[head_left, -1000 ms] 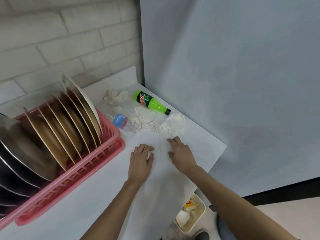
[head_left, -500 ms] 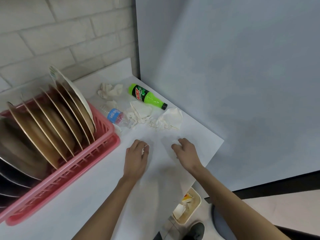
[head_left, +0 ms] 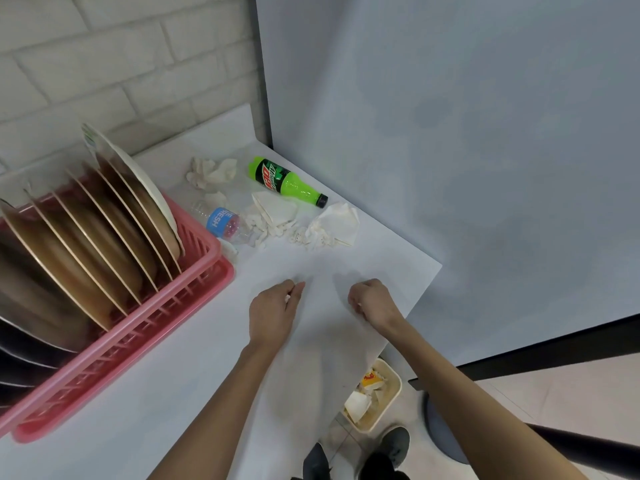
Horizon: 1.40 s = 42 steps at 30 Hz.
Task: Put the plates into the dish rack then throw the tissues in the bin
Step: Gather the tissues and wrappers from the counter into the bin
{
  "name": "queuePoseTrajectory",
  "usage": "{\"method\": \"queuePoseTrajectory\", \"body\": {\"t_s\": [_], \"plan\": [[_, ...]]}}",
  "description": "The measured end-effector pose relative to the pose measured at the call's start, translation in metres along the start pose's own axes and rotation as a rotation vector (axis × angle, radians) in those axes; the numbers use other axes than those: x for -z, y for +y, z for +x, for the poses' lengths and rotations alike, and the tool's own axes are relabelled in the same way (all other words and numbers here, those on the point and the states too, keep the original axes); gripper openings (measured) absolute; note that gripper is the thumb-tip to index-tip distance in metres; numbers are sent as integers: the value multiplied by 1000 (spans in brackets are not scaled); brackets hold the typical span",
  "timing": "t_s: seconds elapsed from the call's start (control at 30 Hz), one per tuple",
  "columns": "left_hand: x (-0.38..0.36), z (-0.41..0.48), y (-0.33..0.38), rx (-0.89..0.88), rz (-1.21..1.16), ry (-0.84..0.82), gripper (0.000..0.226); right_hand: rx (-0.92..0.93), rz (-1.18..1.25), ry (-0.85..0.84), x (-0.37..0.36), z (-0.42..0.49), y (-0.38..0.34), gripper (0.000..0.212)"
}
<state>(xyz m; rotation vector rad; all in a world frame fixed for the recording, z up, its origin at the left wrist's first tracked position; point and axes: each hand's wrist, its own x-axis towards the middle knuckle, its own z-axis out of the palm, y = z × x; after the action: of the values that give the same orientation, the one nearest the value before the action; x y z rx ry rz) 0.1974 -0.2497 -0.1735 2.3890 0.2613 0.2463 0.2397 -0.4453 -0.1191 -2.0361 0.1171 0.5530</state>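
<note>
Your left hand is curled, pinching a scrap of tissue between thumb and fingers. Your right hand is closed into a loose fist near the right edge of the tabletop; a white fleck at its thumb side looks like a second scrap, though most of it is hidden. The plates already stand on edge in the dish rack along the left side. The bigger crumpled tissues lie toward the far right corner, with one wad near the far edge.

Expect the tissues to weigh almost nothing, crush at a touch and shed torn bits, so gather each wad whole in your fingers rather than by a corner. The green bottle and the water bottle lie among them and would probably roll if nudged. The bin sits on the floor just below the right edge, already holding rubbish. Between your hands and that edge the tabletop is bare, so I judge the carry short and unobstructed; hold over the opening, since light paper may drift
</note>
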Motion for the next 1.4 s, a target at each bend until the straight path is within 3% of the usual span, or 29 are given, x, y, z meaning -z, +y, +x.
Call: {"method": "queuePoseTrajectory", "body": {"t_s": [0.2,0.33,0.47,0.6,0.8,1.07,1.27,1.4], "plan": [[3,0,3,18,-19,-22,51,89,-92,38,-9,4,13,64],[2,-5,5,0,-163,-35,39,110,-84,-12,-13,0,21,58],[-4,-13,9,11,-282,-90,28,114,-138,16,-9,-5,24,68],[-7,-24,20,83,-436,-193,46,127,-199,-1,-2,-20,27,66],[-17,-47,50,-49,-316,-259,68,99,-218,12,13,-49,40,60],[-43,-91,97,4,-318,-418,64,36,-105,27,48,-115,93,47],[-60,-153,124,-100,-165,-582,55,-40,-157,105,58,-174,152,50],[-71,-197,132,-187,-210,-574,50,-68,-121,110,55,-209,187,55]]}}
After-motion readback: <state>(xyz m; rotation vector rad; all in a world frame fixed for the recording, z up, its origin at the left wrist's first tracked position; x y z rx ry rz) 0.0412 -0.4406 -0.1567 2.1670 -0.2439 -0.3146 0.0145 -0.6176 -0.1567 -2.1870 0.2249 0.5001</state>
